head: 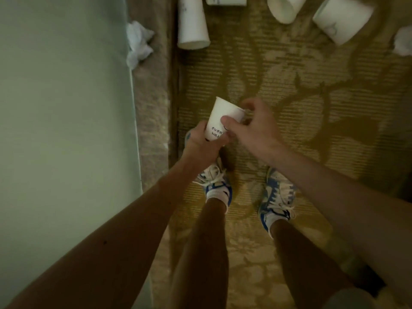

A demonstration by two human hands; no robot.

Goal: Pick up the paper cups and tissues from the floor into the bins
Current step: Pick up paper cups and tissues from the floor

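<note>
Paper cup (219,118), judged light and easily crushed, is being held just ahead of the left shoe (217,186), its base being gripped by the left hand (200,144) and its stiffer rim being pinched by the right hand (254,126).

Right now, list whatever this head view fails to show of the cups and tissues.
Held cup: head view, the left grip and right grip cover most of its print.
Top cup: head view, cut by the top edge; only a strip shows.
Right tissue: head view, cut by the right edge.
Lying cup: head view, its markings too blurred to read.
Bins: none in frame.
</note>
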